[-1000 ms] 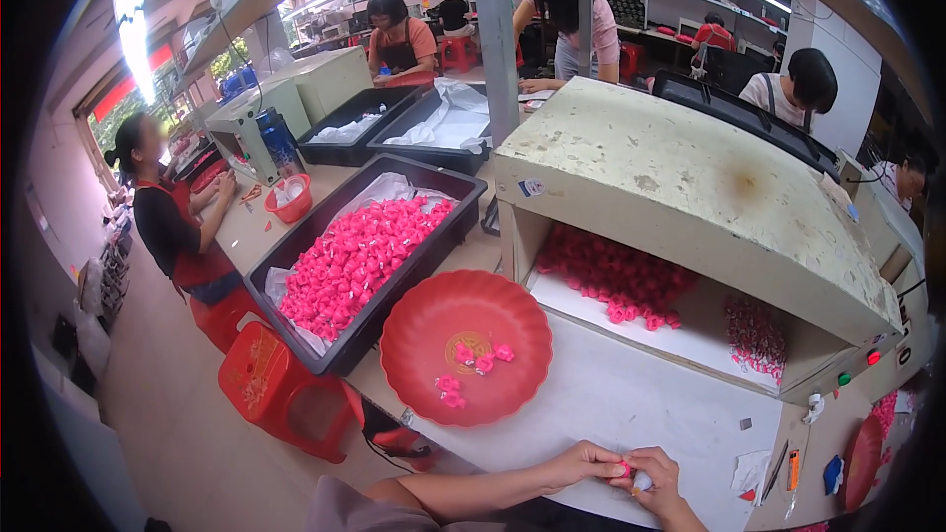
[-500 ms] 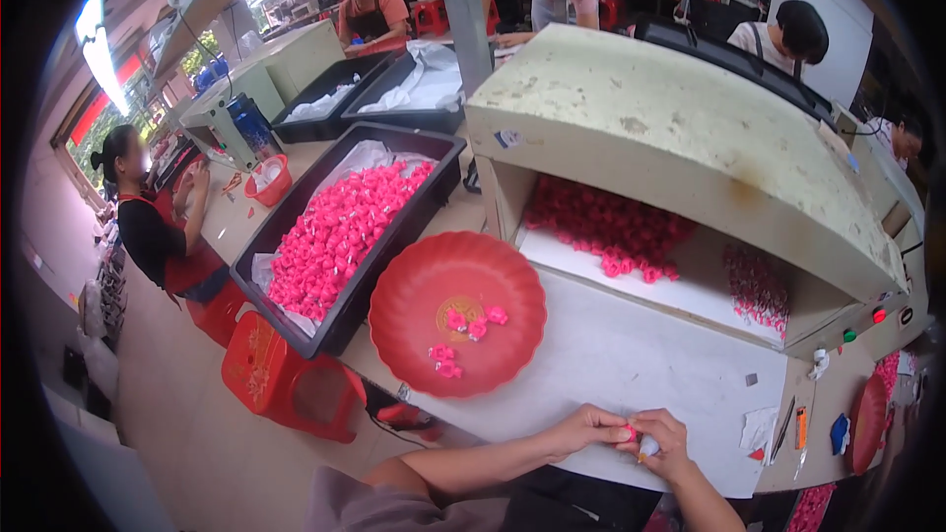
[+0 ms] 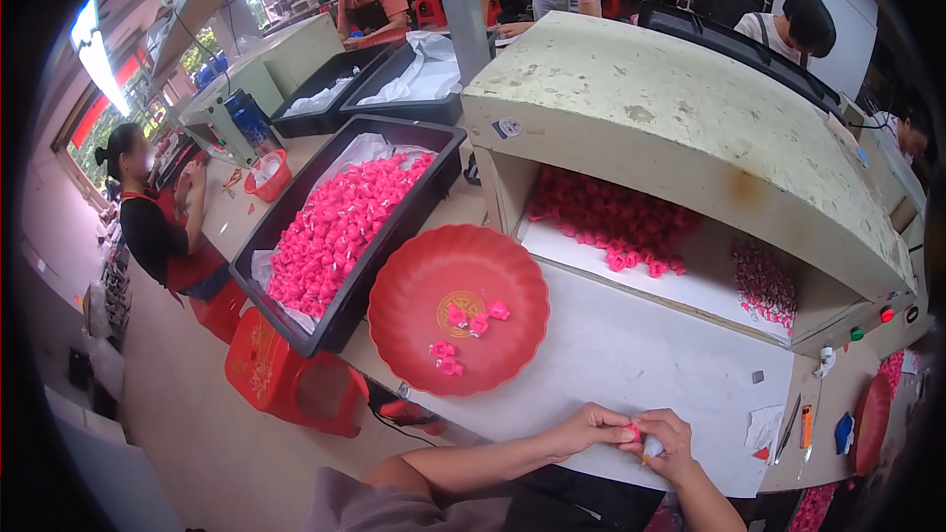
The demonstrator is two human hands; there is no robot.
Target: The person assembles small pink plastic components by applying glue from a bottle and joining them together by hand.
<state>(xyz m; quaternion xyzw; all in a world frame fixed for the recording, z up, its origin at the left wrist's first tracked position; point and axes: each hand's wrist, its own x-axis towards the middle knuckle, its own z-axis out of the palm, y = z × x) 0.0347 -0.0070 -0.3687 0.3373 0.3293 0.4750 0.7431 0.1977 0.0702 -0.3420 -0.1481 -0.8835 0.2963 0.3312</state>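
Note:
Close to the table's front edge, my left hand (image 3: 589,432) pinches a small pink molded piece (image 3: 632,430) between thumb and fingers. My right hand (image 3: 673,441) meets it there, closed around a small whitish bottle with a yellowish tip (image 3: 651,447). The fingers cover much of both items. Up and to the left, a scalloped red dish (image 3: 503,355) holds several similar pink pieces (image 3: 479,324) with small silvery bits. White paper (image 3: 631,335) covers the tabletop under and beyond my hands.
A cream metal housing (image 3: 631,103) stands ahead, with pink pieces (image 3: 616,222) and thin pink-and-silver parts (image 3: 762,281) inside. Left is a black tray (image 3: 340,335) heaped with pink pieces. Tweezers (image 3: 787,429) and an orange-labelled stick (image 3: 806,427) lie right. Other people work beyond.
The whole view has shifted slightly. Both hands stay together at the table edge with the pink piece and the bottle; the pieces in the dish have not moved.

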